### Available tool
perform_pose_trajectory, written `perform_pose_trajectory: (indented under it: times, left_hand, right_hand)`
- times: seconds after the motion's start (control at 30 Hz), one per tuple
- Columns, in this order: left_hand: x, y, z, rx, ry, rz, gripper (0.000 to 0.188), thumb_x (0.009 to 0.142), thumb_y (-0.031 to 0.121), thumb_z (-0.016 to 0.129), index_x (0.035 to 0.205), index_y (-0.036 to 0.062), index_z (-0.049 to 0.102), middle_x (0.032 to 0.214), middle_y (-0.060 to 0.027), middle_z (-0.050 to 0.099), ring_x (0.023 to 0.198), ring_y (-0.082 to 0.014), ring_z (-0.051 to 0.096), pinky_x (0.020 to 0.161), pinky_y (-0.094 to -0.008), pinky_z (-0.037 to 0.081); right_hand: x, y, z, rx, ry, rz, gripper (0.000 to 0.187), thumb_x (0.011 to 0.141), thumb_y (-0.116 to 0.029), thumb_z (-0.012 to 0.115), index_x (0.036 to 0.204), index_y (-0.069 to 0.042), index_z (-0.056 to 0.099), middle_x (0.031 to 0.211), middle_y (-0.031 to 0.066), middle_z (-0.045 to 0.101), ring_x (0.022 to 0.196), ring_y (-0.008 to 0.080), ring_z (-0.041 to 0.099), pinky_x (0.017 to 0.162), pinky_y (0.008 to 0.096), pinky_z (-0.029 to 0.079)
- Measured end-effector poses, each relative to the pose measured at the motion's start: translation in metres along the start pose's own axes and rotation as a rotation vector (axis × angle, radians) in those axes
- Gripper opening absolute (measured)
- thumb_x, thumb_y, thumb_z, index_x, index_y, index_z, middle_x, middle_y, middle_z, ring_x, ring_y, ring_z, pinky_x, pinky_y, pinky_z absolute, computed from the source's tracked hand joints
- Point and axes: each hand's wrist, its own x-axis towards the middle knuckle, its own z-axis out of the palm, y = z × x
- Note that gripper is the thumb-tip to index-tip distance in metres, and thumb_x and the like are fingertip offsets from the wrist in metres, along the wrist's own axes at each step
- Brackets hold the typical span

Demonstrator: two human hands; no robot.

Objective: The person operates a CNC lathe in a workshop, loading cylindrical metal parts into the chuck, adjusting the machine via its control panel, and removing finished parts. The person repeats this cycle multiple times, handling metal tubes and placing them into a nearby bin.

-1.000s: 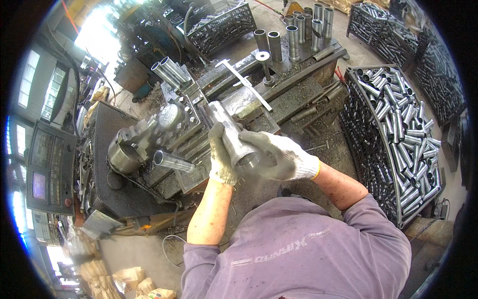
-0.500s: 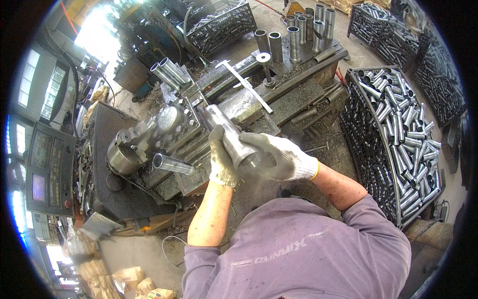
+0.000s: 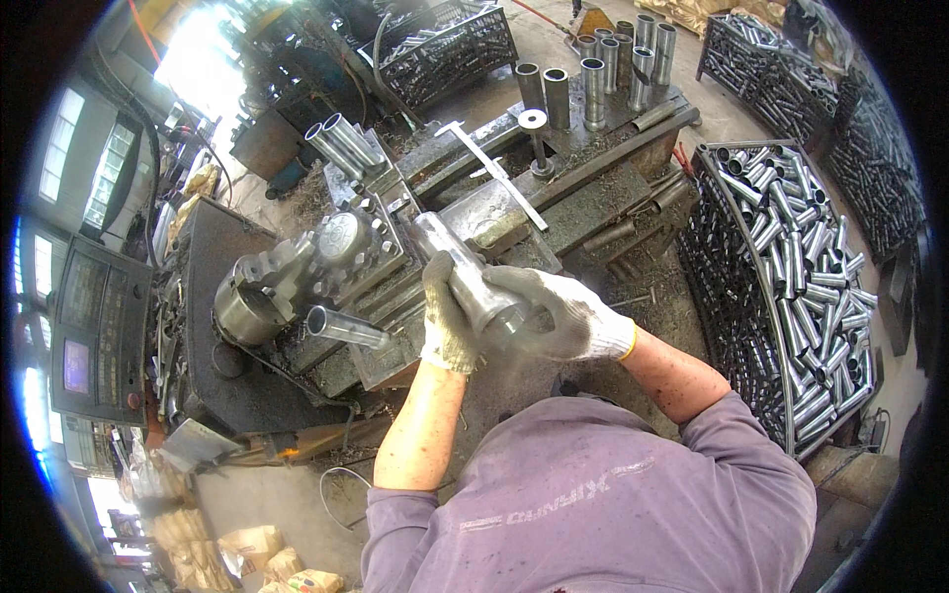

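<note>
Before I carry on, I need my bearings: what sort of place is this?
Most likely a metalworking shop: a round machine chuck, a control panel with a lit screen, and a crate heaped with metal tubes.

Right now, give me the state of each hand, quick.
Left hand: gloved, holding the metal tube from its left side.
Right hand: gloved, holding the same tube near the end closest to the body.

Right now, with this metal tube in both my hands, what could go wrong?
The metal tube might slip, since your left hand and right hand grip it through stained gloves. Swinging it could knock the caliper lying just beyond. The upright tubes farther back could topple if bumped.
</note>
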Motion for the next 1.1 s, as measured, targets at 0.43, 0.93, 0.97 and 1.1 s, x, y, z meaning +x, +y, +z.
perform_pose_trajectory:
  times: [0.43, 0.93, 0.97, 1.1]
  left_hand:
    - [0.004, -0.003, -0.001, 0.027, 0.06, -0.001, 0.073, 0.086, 0.064, 0.072, 0.125, 0.0038, 0.059, 0.112, -0.0139, 0.065, 0.099, -0.0274, 0.069, 0.086, -0.0443, 0.063]
    - [0.002, -0.004, -0.002, 0.013, 0.011, 0.005, 0.075, 0.088, 0.061, 0.072, 0.132, 0.0013, 0.058, 0.111, -0.0126, 0.064, 0.099, -0.0261, 0.07, 0.087, -0.0433, 0.065]
    - [0.003, -0.004, -0.003, -0.009, 0.001, -0.001, 0.076, 0.088, 0.061, 0.073, 0.132, 0.0011, 0.058, 0.11, -0.0122, 0.064, 0.099, -0.0259, 0.07, 0.087, -0.0435, 0.064]
    - [0.005, -0.005, -0.006, -0.006, 0.045, -0.001, 0.077, 0.088, 0.061, 0.074, 0.134, 0.001, 0.058, 0.11, -0.0112, 0.064, 0.101, -0.0259, 0.07, 0.088, -0.0435, 0.064]
  right_hand:
    - [-0.001, 0.002, -0.004, 0.105, -0.064, 0.115, 0.081, 0.083, -0.009, 0.081, 0.157, -0.006, 0.051, 0.14, 0.0209, 0.066, 0.126, 0.0339, 0.069, 0.105, 0.0423, 0.056]
    - [-0.003, 0.011, -0.001, 0.057, -0.045, 0.054, 0.081, 0.083, -0.009, 0.084, 0.156, -0.005, 0.051, 0.138, 0.0219, 0.067, 0.124, 0.0355, 0.07, 0.104, 0.0412, 0.058]
    - [-0.003, 0.012, -0.001, 0.052, -0.046, 0.05, 0.081, 0.083, -0.009, 0.084, 0.156, -0.005, 0.05, 0.138, 0.022, 0.067, 0.124, 0.0354, 0.07, 0.104, 0.0413, 0.057]
    - [-0.003, 0.013, 0.0, 0.05, -0.052, 0.044, 0.081, 0.083, -0.008, 0.083, 0.156, -0.004, 0.05, 0.138, 0.0221, 0.067, 0.124, 0.0355, 0.07, 0.104, 0.0415, 0.057]
